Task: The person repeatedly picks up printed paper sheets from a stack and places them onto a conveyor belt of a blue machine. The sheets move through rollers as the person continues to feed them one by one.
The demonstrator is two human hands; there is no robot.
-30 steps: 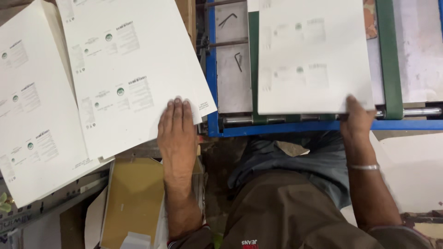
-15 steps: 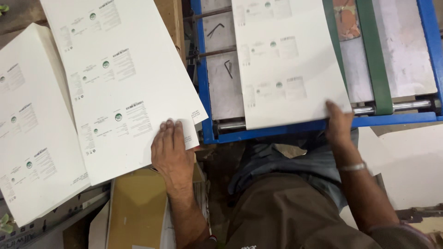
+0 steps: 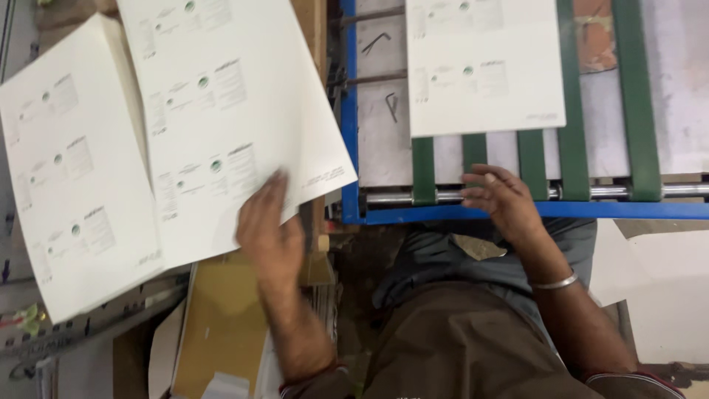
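we saw the left hand (image 3: 269, 233), blurred, fingers flat and together on the lower edge of a loose printed sheet (image 3: 229, 125), likely steadying it on the stack (image 3: 74, 192). the right hand (image 3: 502, 199) hovered open and empty at the blue machine frame (image 3: 350, 111), apart from the second sheet (image 3: 484, 66) lying on green belts (image 3: 635, 103).

A blue-framed feed table (image 3: 517, 212) is fitted with green belts (image 3: 633, 96). One printed sheet (image 3: 484, 63) is carried on the belts, above the steel roller (image 3: 665, 191).
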